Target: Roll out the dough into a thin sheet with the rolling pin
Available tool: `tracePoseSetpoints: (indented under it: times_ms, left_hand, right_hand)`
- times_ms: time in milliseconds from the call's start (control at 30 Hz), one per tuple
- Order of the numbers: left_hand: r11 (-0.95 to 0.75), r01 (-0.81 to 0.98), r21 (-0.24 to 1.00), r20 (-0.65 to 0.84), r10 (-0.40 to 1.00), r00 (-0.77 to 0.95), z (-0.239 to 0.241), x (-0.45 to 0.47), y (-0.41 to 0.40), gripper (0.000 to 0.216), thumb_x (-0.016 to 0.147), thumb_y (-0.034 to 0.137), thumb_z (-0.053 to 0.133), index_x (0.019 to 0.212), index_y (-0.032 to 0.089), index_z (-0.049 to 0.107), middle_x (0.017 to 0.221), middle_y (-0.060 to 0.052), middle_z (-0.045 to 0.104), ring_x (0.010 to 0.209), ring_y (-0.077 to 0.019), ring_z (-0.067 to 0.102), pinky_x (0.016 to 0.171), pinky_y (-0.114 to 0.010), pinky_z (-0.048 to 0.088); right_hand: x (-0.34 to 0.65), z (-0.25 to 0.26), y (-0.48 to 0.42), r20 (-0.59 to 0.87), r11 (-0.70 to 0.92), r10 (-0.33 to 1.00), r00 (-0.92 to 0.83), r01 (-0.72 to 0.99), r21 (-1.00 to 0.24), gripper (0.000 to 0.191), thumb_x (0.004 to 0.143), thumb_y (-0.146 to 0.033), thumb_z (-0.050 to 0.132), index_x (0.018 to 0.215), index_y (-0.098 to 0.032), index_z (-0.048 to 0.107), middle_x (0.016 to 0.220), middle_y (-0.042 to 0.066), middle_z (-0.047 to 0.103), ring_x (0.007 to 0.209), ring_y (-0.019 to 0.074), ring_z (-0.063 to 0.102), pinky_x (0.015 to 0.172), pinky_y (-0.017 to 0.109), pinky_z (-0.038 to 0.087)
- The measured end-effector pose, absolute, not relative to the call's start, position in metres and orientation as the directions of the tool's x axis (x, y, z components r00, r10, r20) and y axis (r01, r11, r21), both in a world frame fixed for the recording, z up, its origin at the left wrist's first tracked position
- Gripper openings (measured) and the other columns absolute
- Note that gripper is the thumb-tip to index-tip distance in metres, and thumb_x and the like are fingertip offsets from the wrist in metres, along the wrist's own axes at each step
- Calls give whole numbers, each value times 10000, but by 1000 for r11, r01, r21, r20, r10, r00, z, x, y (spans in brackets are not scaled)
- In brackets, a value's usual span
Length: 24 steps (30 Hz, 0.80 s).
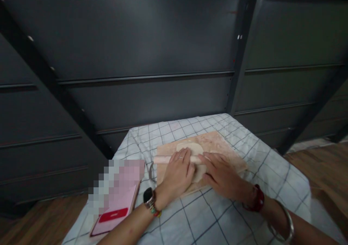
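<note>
No text, brand or number could be read with certainty. A red label (113,215) on the flat pink object (121,199) bore a small pale mark (114,215), too blurred to make out, and pixelation covered that object's upper part. A faint reddish mark (232,12) on the dark wall panel (152,34) was likewise illegible.

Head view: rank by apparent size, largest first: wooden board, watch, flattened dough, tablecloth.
1. Tablecloth
2. Wooden board
3. Flattened dough, partly covered by the rolling pin
4. Watch, clearly smallest even though it looks nearer the camera than the dough
</note>
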State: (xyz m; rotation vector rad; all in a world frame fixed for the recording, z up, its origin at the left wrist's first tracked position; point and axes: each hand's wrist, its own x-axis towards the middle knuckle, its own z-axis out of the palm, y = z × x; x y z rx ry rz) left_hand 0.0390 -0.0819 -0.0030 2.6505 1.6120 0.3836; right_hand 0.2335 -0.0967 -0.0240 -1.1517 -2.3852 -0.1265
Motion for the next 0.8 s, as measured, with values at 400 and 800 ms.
tracePoseSetpoints:
  times_ms: [400,800]
  left_hand:
    - [-477,871,120,246,864,439,3,6,-97,593,977,399,196,1440,59,345,1479,-159,384,1376,-231,337,1138,-387,270]
    - [-287,954,93,253,933,256,11,-7,-9,471,953,248,220,1307,96,491,1405,-138,488,1319,-245,417,1110,-377,295]
  right_hand:
    - [236,-29,-96,434,563,744,-507,826,0,493,816,-19,432,1249,-206,575,973,86,638,874,208,588,792,345,470]
    - [232,31,21,169,737,676,-717,663,-133,291,917,-173,430,1123,-170,635,1043,100,629,988,207,555,892,349,426]
